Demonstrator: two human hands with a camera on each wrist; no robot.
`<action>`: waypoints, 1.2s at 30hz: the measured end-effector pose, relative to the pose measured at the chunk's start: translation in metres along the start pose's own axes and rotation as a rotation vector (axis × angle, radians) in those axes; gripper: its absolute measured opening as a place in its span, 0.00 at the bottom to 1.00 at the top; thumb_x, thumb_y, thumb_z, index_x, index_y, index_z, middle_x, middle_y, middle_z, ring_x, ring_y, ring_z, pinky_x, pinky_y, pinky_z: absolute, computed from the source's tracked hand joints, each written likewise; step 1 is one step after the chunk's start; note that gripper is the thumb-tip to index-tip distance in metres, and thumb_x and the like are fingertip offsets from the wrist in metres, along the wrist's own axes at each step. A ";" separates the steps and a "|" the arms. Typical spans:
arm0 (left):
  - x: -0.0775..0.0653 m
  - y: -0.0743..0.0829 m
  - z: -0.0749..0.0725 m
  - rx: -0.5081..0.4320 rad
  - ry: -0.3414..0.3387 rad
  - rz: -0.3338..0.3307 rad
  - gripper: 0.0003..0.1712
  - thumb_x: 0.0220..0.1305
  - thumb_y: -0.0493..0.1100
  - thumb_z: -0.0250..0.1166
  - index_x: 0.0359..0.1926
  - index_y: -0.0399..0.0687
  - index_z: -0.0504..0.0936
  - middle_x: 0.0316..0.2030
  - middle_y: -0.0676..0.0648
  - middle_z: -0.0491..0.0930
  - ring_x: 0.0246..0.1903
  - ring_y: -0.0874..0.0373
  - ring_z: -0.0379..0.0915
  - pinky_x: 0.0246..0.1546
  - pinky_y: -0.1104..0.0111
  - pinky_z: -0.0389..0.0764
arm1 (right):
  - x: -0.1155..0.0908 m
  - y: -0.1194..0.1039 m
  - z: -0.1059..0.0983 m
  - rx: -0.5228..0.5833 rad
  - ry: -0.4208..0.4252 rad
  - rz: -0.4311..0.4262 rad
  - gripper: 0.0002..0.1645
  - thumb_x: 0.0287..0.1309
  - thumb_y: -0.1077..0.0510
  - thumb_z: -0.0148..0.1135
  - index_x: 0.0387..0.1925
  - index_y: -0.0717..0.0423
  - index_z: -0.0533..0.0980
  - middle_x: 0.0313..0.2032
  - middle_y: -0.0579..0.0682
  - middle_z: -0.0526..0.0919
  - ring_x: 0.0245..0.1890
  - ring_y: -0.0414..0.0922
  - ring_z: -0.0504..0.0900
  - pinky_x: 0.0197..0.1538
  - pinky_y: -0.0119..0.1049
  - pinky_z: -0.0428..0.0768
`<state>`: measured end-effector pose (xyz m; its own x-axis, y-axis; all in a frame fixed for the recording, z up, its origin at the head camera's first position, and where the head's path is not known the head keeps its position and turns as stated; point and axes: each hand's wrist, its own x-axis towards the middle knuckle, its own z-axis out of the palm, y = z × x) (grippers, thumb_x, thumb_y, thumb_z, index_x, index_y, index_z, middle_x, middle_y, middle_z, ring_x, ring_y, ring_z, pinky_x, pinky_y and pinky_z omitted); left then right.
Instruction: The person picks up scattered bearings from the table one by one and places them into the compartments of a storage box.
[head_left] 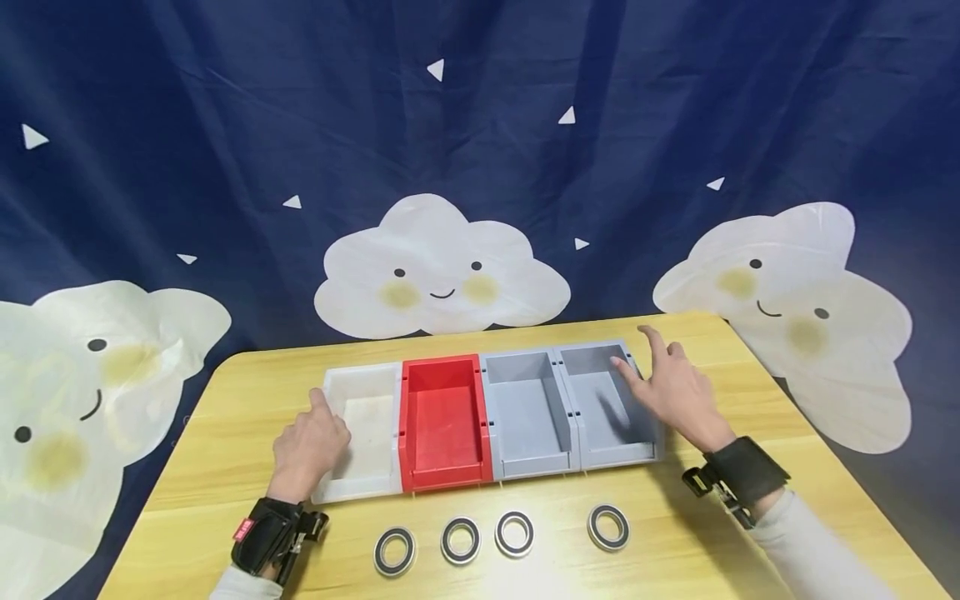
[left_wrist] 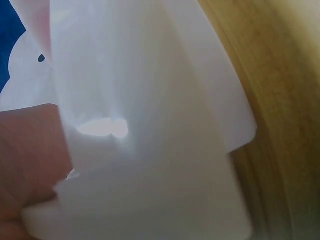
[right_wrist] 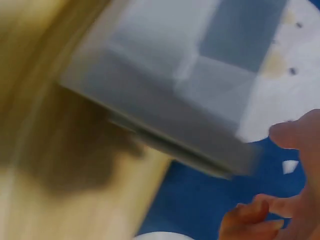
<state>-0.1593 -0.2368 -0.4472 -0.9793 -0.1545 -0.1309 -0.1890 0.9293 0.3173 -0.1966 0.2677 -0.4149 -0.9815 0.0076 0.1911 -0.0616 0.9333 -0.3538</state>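
Observation:
My left hand [head_left: 310, 443] is at the left wall of a white bin [head_left: 365, 492], its knuckles bent over the rim and the index finger pointing along it. In the left wrist view the white bin's side wall [left_wrist: 145, 100] fills the middle, and the hand [left_wrist: 30, 160] meets its edge, fingertips hidden. My right hand [head_left: 678, 396] hovers by the outer wall of the rightmost grey bin [head_left: 622, 452], thumb and index finger spread wide. The right wrist view shows this hand [right_wrist: 295, 200] apart from the blurred grey bin [right_wrist: 150, 95], holding nothing.
Between the outer bins stand a red bin [head_left: 446, 477] and another grey bin [head_left: 532, 465], all side by side in one row. Several ring bearings, one a bearing [head_left: 394, 569] at the left, lie on the wooden table [head_left: 180, 508] before them. A dark blue curtain [head_left: 480, 150] hangs behind.

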 end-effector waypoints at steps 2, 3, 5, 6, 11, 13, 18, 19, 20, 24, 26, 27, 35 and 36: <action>0.000 0.000 0.000 0.006 0.001 0.000 0.24 0.71 0.43 0.43 0.58 0.29 0.55 0.25 0.32 0.76 0.21 0.42 0.74 0.18 0.55 0.70 | -0.010 -0.009 -0.008 0.007 0.105 -0.091 0.42 0.65 0.32 0.59 0.69 0.53 0.66 0.39 0.66 0.77 0.25 0.55 0.78 0.21 0.42 0.69; -0.001 0.000 -0.001 0.008 0.001 -0.003 0.23 0.71 0.43 0.43 0.58 0.29 0.55 0.25 0.33 0.75 0.21 0.42 0.74 0.18 0.56 0.70 | -0.016 -0.014 -0.012 0.007 0.144 -0.142 0.39 0.63 0.34 0.63 0.66 0.53 0.69 0.36 0.62 0.78 0.23 0.51 0.76 0.20 0.40 0.68; -0.001 0.001 -0.002 0.014 0.002 -0.003 0.24 0.71 0.43 0.43 0.58 0.29 0.55 0.25 0.33 0.75 0.21 0.42 0.74 0.18 0.56 0.70 | -0.031 -0.025 -0.018 0.002 0.197 -0.245 0.34 0.60 0.39 0.68 0.59 0.54 0.74 0.30 0.54 0.78 0.21 0.44 0.73 0.20 0.36 0.66; 0.000 0.001 -0.003 0.016 0.002 -0.002 0.23 0.71 0.43 0.43 0.58 0.29 0.55 0.25 0.33 0.75 0.21 0.42 0.74 0.18 0.56 0.70 | -0.039 -0.031 -0.020 -0.001 0.208 -0.292 0.31 0.58 0.40 0.70 0.56 0.54 0.77 0.28 0.51 0.78 0.20 0.40 0.72 0.20 0.34 0.66; 0.000 0.002 -0.005 0.014 -0.005 -0.007 0.23 0.71 0.43 0.42 0.57 0.29 0.55 0.25 0.34 0.75 0.21 0.43 0.73 0.18 0.56 0.69 | -0.077 -0.050 -0.020 0.009 0.191 -0.433 0.22 0.52 0.43 0.75 0.45 0.49 0.82 0.28 0.43 0.81 0.19 0.32 0.73 0.20 0.27 0.66; 0.000 0.001 -0.005 0.013 -0.011 -0.010 0.23 0.71 0.43 0.42 0.57 0.29 0.55 0.25 0.34 0.74 0.21 0.43 0.72 0.18 0.56 0.69 | -0.090 -0.053 -0.015 0.018 0.165 -0.466 0.20 0.51 0.44 0.75 0.43 0.48 0.83 0.30 0.43 0.83 0.20 0.33 0.77 0.21 0.27 0.67; 0.000 0.002 -0.003 0.007 -0.018 -0.007 0.22 0.71 0.43 0.42 0.57 0.29 0.55 0.24 0.34 0.74 0.21 0.43 0.72 0.19 0.56 0.69 | -0.116 -0.052 0.001 0.008 0.057 -0.490 0.20 0.51 0.42 0.76 0.43 0.45 0.83 0.36 0.42 0.86 0.23 0.30 0.79 0.23 0.27 0.71; 0.000 0.002 -0.003 0.006 -0.019 -0.007 0.22 0.71 0.43 0.42 0.57 0.29 0.55 0.25 0.34 0.74 0.21 0.43 0.72 0.19 0.56 0.69 | -0.119 -0.051 0.004 -0.004 0.035 -0.494 0.21 0.51 0.41 0.76 0.43 0.45 0.83 0.37 0.42 0.86 0.22 0.29 0.77 0.23 0.28 0.71; 0.000 0.002 -0.003 0.007 -0.020 -0.008 0.22 0.71 0.43 0.41 0.57 0.29 0.55 0.25 0.34 0.74 0.22 0.43 0.72 0.19 0.55 0.69 | -0.123 -0.049 0.007 -0.012 0.012 -0.500 0.21 0.51 0.40 0.76 0.44 0.45 0.83 0.37 0.42 0.86 0.22 0.28 0.76 0.23 0.28 0.71; 0.000 0.003 -0.002 0.000 -0.027 -0.016 0.23 0.71 0.43 0.41 0.58 0.29 0.55 0.25 0.34 0.74 0.22 0.43 0.72 0.19 0.56 0.69 | -0.133 -0.045 0.017 -0.062 -0.060 -0.522 0.26 0.50 0.35 0.75 0.45 0.44 0.83 0.41 0.42 0.86 0.25 0.32 0.79 0.25 0.33 0.75; 0.000 0.003 -0.002 -0.005 -0.027 -0.018 0.23 0.71 0.43 0.42 0.59 0.29 0.54 0.25 0.33 0.75 0.22 0.43 0.73 0.19 0.56 0.70 | -0.138 -0.044 0.021 -0.083 -0.093 -0.520 0.27 0.49 0.33 0.75 0.45 0.43 0.82 0.41 0.42 0.85 0.30 0.37 0.82 0.27 0.35 0.78; 0.000 0.003 -0.002 -0.008 -0.028 -0.019 0.24 0.71 0.43 0.42 0.59 0.29 0.54 0.26 0.33 0.75 0.22 0.43 0.73 0.20 0.55 0.70 | -0.140 -0.043 0.022 -0.090 -0.105 -0.519 0.28 0.48 0.33 0.75 0.46 0.43 0.82 0.41 0.42 0.84 0.32 0.39 0.83 0.28 0.36 0.78; 0.000 0.002 -0.002 -0.004 -0.020 -0.013 0.26 0.71 0.43 0.41 0.61 0.28 0.53 0.27 0.32 0.76 0.23 0.42 0.74 0.20 0.55 0.70 | -0.148 -0.038 0.033 -0.029 -0.158 -0.531 0.24 0.43 0.46 0.79 0.43 0.43 0.81 0.36 0.38 0.76 0.36 0.35 0.75 0.30 0.33 0.76; 0.000 0.002 -0.002 -0.004 -0.020 -0.012 0.26 0.71 0.43 0.41 0.62 0.28 0.53 0.27 0.31 0.76 0.23 0.42 0.74 0.19 0.55 0.70 | -0.148 -0.037 0.033 -0.021 -0.158 -0.535 0.23 0.43 0.47 0.79 0.43 0.43 0.81 0.36 0.38 0.76 0.36 0.35 0.74 0.31 0.33 0.77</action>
<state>-0.1602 -0.2360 -0.4444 -0.9753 -0.1589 -0.1533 -0.2011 0.9261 0.3193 -0.0548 0.2202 -0.4605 -0.8294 -0.5220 0.1988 -0.5571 0.7990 -0.2264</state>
